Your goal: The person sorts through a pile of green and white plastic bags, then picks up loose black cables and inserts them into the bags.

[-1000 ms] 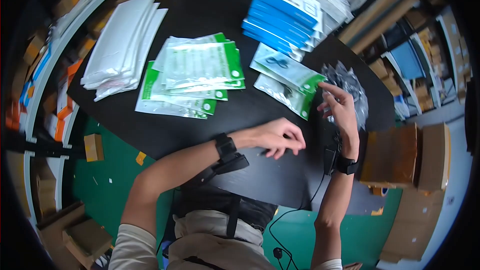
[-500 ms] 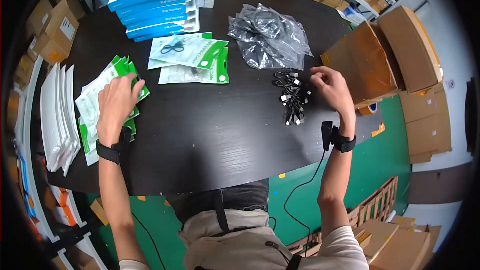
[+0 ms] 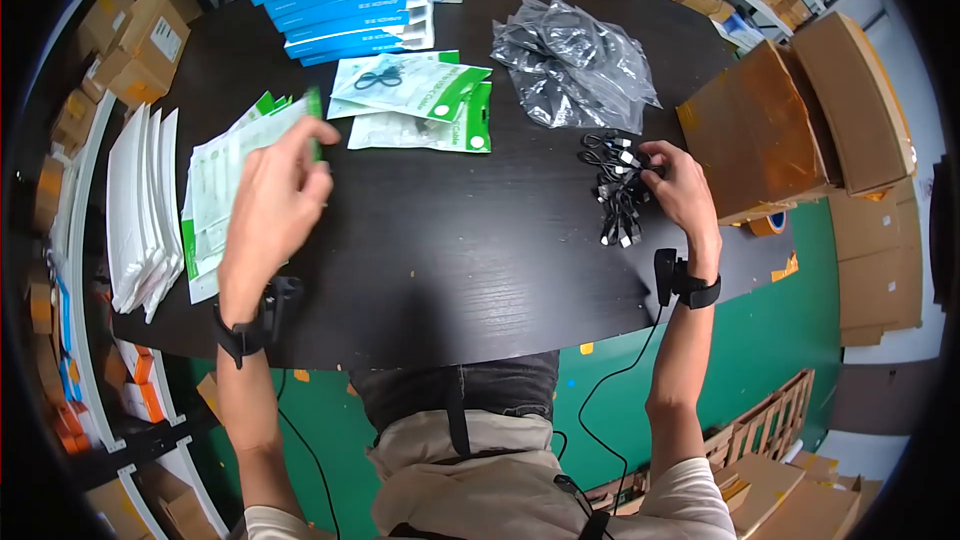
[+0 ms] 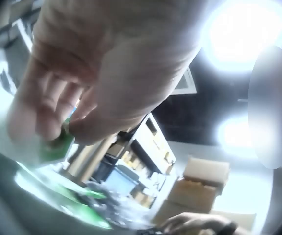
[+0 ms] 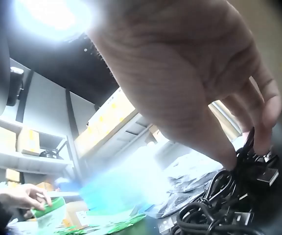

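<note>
My left hand (image 3: 275, 195) pinches the green edge of a flat white-and-green plastic bag (image 3: 235, 155), its top edge raised from the stack at the left. In the left wrist view, the bag's green corner (image 4: 58, 149) shows between thumb and fingers. At the right, my right hand (image 3: 685, 190) reaches into a pile of black USB cables (image 3: 620, 212). Its thumb and fingers pinch a coiled black cable (image 5: 248, 149) in the right wrist view, with metal plugs around it.
White padded envelopes (image 3: 140, 210) lie at the far left. Blue-and-white boxes (image 3: 345, 10) are stacked at the back, before them two filled green-and-white bags (image 3: 420, 130). Crumpled clear plastic bags (image 3: 575, 65) lie behind the cables. Cardboard boxes (image 3: 750, 130) stand at the right edge.
My left hand came across to the bag stack and now lifts a bag's edge toward the right. My right hand moved from beside the cables onto them and pinches one. The head view swung round.
</note>
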Tool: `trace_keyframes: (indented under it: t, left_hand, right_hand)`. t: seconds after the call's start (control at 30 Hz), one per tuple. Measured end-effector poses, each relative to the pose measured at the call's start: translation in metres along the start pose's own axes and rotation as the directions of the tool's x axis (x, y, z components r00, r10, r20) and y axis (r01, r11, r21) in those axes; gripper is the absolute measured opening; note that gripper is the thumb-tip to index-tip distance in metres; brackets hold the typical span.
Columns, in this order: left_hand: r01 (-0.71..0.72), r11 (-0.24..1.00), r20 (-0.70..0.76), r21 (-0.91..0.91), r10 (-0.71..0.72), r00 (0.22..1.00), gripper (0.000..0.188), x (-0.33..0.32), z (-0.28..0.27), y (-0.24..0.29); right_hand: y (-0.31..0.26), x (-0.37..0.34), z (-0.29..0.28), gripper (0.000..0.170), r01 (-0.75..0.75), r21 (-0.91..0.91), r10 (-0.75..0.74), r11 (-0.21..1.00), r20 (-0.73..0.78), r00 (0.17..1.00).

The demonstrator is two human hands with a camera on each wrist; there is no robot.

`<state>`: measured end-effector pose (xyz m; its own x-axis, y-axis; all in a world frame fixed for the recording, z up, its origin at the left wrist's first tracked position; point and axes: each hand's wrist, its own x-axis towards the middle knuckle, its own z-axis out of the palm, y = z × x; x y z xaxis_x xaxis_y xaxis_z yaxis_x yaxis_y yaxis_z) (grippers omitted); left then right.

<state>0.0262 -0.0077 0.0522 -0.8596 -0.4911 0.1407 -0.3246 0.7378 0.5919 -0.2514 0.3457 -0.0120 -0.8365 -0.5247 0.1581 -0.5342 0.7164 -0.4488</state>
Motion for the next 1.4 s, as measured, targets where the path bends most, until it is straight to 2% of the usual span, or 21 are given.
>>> trace_keyframes:
  t: [0.03,0.1,0.17,0.23,0.27,0.33,0.37,0.47,0.5,0.6,0.67,0.77,0.93,1.0,1.07,1.17,1.27,1.3,1.4]
  left_hand:
    - [0.012,1.0,-0.008,0.002,-0.012,1.0,0.02,-0.003,0.005,0.007]
    - [-0.001,0.913,0.143,-0.407,0.065,0.988,0.027,-0.009,0.02,0.016]
    - [0.002,0.843,0.264,-0.538,0.166,0.95,0.038,-0.011,0.038,0.019]
    - [0.069,0.705,0.328,-0.706,0.239,0.914,0.044,-0.01,0.058,0.021]
    - [0.073,0.701,0.321,-0.709,0.229,0.919,0.044,-0.01,0.066,0.02]
    - [0.219,0.586,0.405,-0.78,0.206,0.891,0.045,-0.006,0.082,0.018]
    - [0.293,0.52,0.449,-0.802,0.203,0.87,0.046,-0.004,0.09,0.015]
    - [0.324,0.459,0.462,-0.827,0.227,0.857,0.04,0.002,0.116,-0.004]
    - [0.338,0.434,0.469,-0.835,0.24,0.85,0.038,0.003,0.119,-0.007]
    - [0.379,0.46,0.517,-0.803,0.221,0.827,0.032,0.008,0.12,-0.008]
    - [0.407,0.472,0.544,-0.782,0.2,0.815,0.029,0.008,0.122,-0.011]
    - [0.401,0.4,0.516,-0.824,0.238,0.823,0.019,0.009,0.127,-0.016]
    - [0.466,0.39,0.569,-0.794,0.205,0.797,0.016,0.009,0.122,-0.013]
    - [0.473,0.417,0.581,-0.777,0.185,0.792,0.015,0.009,0.122,-0.012]
    - [0.485,0.431,0.597,-0.761,0.174,0.783,0.015,0.009,0.122,-0.011]
    - [0.454,0.437,0.555,-0.777,0.135,0.821,0.014,0.01,0.122,-0.008]
    - [0.476,0.433,0.572,-0.766,0.121,0.811,0.012,0.01,0.123,-0.009]
    - [0.484,0.43,0.577,-0.762,0.112,0.809,0.012,0.009,0.123,-0.009]
    - [0.485,0.425,0.572,-0.764,0.098,0.815,0.012,0.009,0.124,-0.011]
  right_hand:
    - [-0.003,0.001,-0.002,0.034,-0.045,0.015,0.045,0.999,0.015,0.999]
    - [-0.006,0.001,-0.006,0.034,-0.076,0.025,0.075,0.997,0.04,0.996]
    - [-0.007,0.002,-0.012,0.031,-0.073,0.046,0.072,0.996,0.037,0.997]
    - [-0.011,0.005,-0.016,0.03,-0.057,0.052,0.054,0.997,0.048,0.997]
    - [-0.013,0.005,-0.02,0.028,-0.091,0.124,0.086,0.988,0.048,0.995]
    - [-0.019,0.006,-0.03,0.023,-0.163,0.26,0.156,0.952,0.048,0.987]
    - [-0.025,0.005,-0.035,0.023,-0.161,0.253,0.154,0.954,0.051,0.987]
    - [-0.059,0.0,-0.04,0.018,0.007,0.604,-0.032,0.797,0.031,0.999]
    - [-0.07,-0.001,-0.038,0.018,0.004,0.604,-0.03,0.797,0.033,0.999]
    - [-0.103,0.001,-0.021,0.017,0.02,0.707,-0.125,0.707,0.097,0.987]
    - [-0.117,0.009,-0.001,0.018,0.012,0.731,-0.144,0.682,0.118,0.983]
    - [-0.128,0.019,0.024,0.019,0.0,0.77,-0.176,0.638,0.146,0.974]
    - [-0.131,0.021,0.048,0.02,-0.009,0.819,-0.182,0.574,0.138,0.974]
    - [-0.129,0.018,0.051,0.02,-0.043,0.859,-0.164,0.511,0.146,0.976]
    - [-0.129,0.016,0.051,0.02,-0.078,0.86,-0.16,0.504,0.182,0.97]
    - [-0.126,0.014,0.052,0.019,-0.137,0.865,-0.164,0.483,0.243,0.956]
    - [-0.121,0.015,0.058,0.011,-0.066,0.93,-0.331,0.361,0.193,0.924]
    - [-0.123,0.015,0.06,0.011,-0.071,0.931,-0.323,0.359,0.195,0.926]
    - [-0.132,0.013,0.066,0.008,-0.027,0.975,-0.336,0.219,0.101,0.936]
